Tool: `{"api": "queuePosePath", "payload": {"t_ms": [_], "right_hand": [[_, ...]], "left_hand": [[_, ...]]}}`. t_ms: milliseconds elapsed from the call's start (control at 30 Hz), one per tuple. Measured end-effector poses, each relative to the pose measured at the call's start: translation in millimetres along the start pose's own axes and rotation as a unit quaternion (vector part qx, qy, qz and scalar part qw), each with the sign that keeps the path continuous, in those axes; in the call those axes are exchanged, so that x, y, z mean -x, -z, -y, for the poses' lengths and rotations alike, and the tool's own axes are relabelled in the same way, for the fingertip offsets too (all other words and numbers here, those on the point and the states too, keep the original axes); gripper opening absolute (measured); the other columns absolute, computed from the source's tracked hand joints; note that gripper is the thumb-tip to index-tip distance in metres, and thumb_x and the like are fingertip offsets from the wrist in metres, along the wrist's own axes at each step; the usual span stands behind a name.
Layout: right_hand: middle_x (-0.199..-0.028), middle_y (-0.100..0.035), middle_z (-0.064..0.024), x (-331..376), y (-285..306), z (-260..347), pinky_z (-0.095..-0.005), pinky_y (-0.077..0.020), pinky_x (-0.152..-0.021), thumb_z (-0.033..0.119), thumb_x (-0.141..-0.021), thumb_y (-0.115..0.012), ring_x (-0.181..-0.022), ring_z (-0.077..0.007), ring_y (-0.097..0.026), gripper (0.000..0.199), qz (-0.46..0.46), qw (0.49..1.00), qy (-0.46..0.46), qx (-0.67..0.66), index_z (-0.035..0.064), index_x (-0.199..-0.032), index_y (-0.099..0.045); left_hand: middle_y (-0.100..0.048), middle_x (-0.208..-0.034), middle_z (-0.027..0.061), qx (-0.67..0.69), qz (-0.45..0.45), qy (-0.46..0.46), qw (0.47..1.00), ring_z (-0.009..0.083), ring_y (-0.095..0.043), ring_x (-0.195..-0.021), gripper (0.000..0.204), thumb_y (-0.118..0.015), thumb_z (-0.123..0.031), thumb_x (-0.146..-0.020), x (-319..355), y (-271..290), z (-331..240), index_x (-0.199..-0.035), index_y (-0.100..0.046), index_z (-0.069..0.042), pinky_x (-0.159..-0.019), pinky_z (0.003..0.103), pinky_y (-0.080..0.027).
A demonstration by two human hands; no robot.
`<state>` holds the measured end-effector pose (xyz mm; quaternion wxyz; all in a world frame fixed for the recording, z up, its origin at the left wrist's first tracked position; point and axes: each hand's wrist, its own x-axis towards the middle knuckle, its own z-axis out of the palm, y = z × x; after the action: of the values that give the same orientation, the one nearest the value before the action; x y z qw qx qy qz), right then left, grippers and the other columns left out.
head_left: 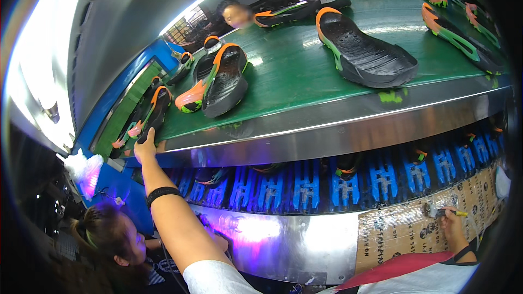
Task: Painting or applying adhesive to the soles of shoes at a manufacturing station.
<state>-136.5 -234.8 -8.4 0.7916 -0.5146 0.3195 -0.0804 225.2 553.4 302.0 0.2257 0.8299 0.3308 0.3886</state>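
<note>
My left arm stretches out to the left end of the green conveyor belt. There my left hand (146,148) is closed on the near end of a black shoe sole (159,106) with orange and green edging. Low on the right, my right hand (452,226) grips a brush (436,212) by its dark and yellow handle, its bristles over printed cardboard (403,239). Close to my left hand lie a pair of soles, one of them a black sole (224,84) with its hollow side up. Another large sole (365,49) lies alone near the belt's middle.
More soles (457,38) lie along the green belt (278,71), which has a metal front edge (327,130). Below it runs a row of blue slotted holders (306,185). A co-worker (117,239) is at lower left; other people stand beyond the belt.
</note>
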Motion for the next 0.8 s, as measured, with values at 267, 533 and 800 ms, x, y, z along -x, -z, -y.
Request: {"api": "queuePosePath", "payload": {"t_ms": [267, 533, 800], "right_hand": [[-0.059, -0.051, -0.003, 5.5, -8.7, 5.5, -0.02, -0.032, -0.038, 0.018, -0.079, -0.058, -0.043, -0.0095, -0.042, 0.022, -0.011, 0.999, 0.016, -0.037, 0.0045, -0.095, -0.053], [-0.061, -0.052, -0.0051, 7.5, -11.4, 2.8, -0.0209, -0.033, -0.041, 0.016, -0.078, -0.059, -0.045, -0.011, -0.043, 0.022, 0.034, 0.997, 0.01, -0.072, 0.0034, -0.095, -0.053], [-0.062, -0.055, -0.0049, 5.3, -10.9, 6.6, -0.0205, -0.0363, -0.042, 0.015, -0.079, -0.06, -0.046, -0.01, -0.045, 0.021, 0.057, 0.994, 0.012, -0.091, 0.0023, -0.095, -0.055]], "left_hand": [[-0.052, -0.116, 0.0227, -0.125, -0.067, 0.023, 0.99, 0.0328, -0.051, -0.108, 0.086, -0.056, -0.064, -0.067, -14.4, -5.0, 0.0, -0.117, -0.048, 0.005, -0.091, 0.037, -0.039], [-0.048, -0.118, 0.0267, 0.022, -0.033, 0.029, 0.999, 0.0367, -0.047, -0.109, 0.064, -0.031, -0.049, -0.088, 8.2, -3.8, 33.9, -0.117, -0.046, 0.006, -0.091, 0.04, -0.038], [-0.047, -0.117, 0.0231, 0.159, -0.118, -0.207, 0.958, 0.033, -0.047, -0.103, 0.047, -0.052, -0.028, -0.084, 122.6, 14.8, -81.3, -0.123, -0.044, -0.004, -0.08, 0.035, -0.043]]}}
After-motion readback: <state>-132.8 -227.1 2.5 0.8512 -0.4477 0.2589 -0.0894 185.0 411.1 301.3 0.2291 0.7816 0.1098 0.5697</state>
